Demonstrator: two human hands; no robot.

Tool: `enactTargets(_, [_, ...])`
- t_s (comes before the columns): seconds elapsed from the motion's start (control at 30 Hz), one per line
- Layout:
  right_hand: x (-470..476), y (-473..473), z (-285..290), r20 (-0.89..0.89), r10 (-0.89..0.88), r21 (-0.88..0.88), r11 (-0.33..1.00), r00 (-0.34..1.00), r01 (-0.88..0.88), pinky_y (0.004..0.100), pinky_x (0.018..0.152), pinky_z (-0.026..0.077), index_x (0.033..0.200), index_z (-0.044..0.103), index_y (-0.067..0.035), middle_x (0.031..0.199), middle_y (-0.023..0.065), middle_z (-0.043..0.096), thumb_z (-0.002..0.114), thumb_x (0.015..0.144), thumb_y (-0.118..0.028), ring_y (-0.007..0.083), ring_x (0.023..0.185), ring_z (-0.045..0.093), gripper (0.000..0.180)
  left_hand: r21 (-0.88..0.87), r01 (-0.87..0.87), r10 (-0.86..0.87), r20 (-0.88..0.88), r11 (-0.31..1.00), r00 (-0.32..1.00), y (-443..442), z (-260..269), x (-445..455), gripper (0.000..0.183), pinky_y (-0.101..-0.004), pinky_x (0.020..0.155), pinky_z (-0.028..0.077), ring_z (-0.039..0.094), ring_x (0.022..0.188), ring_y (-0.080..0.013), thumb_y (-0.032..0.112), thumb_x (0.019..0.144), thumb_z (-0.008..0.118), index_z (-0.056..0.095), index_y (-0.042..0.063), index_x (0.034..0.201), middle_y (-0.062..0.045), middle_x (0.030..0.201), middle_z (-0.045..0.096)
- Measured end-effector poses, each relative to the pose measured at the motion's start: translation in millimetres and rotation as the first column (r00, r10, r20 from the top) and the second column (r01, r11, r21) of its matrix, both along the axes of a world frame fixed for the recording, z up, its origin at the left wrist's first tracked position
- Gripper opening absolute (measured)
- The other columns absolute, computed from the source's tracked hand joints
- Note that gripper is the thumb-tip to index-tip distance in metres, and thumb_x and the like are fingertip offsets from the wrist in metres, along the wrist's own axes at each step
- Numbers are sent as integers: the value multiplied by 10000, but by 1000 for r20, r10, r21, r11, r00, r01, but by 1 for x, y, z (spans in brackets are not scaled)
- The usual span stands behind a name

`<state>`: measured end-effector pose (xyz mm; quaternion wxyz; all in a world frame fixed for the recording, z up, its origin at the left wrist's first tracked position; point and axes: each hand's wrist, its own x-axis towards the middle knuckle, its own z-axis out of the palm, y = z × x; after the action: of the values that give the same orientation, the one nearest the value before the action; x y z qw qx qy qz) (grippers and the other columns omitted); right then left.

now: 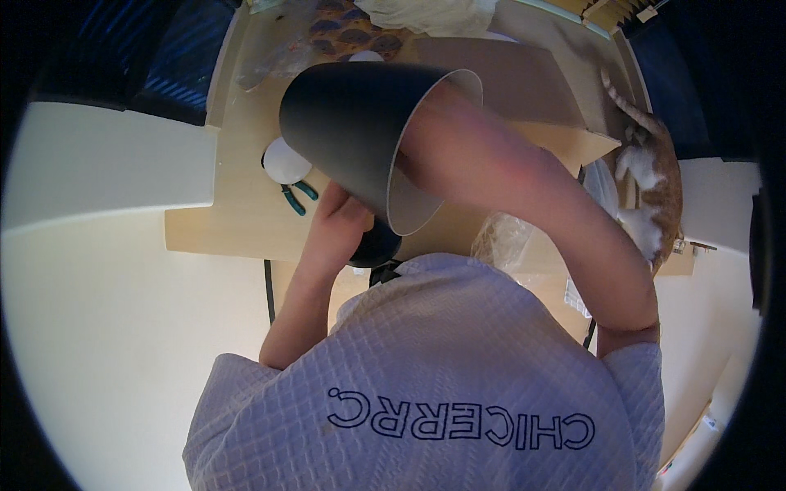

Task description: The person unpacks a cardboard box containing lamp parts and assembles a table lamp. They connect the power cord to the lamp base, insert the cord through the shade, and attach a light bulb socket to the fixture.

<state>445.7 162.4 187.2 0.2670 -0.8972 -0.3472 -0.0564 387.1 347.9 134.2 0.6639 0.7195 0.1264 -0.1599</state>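
A dark conical lampshade (344,116) with a pale inside is tilted above the table, its wide mouth towards the right. My right forearm (485,159) reaches into that mouth; the shade's wall hides the hand itself. My left hand (344,215) is curled under the shade's near side, with its fingers partly covered. Just beside it is a rounded black part (377,245), and whether the fingers hold this or the shade does not show. Left of the shade, a white globe (287,161) lies by green-handled pliers (299,197). Another white globe (366,56) peeks out behind the shade.
An open cardboard box (497,86) stands behind my right arm on the wooden table (202,230). A cat (660,184) lies along the right edge. Clear plastic wrap (500,239) is under my right arm; white sheeting (430,15) and patterned cloth (356,37) lie at the back.
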Motion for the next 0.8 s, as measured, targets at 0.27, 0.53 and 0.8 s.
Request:
enactTargets(0.27, [50,49,50,-238,-16,-142,990,971,-18,427,809,554,934,695,0,918,205,706,657,793,-77,369,882,693,165,-289,36,-45,-24,957,999,42,-8,47,263,-243,773,449,581,908,-104,111,965,520,623,-21,1168,-47,1028,666])
enactTargets(0.53, [40,-5,25,-216,126,104,989,968,-106,438,718,564,847,729,-20,845,184,717,644,774,-40,348,817,709,115,-315,49,-46,15,948,999,14,-46,49,323,-304,935,465,595,1063,-160,151,964,577,602,-37,1225,-78,1144,665])
enactTargets(0.8, [-1,-232,-117,-282,76,-62,993,956,-97,420,689,560,801,729,-27,804,177,708,658,763,-56,349,763,700,86,-676,22,-157,-139,737,978,-212,-206,-3,363,-337,971,465,599,1111,-192,151,987,562,537,-53,1286,-112,1195,634])
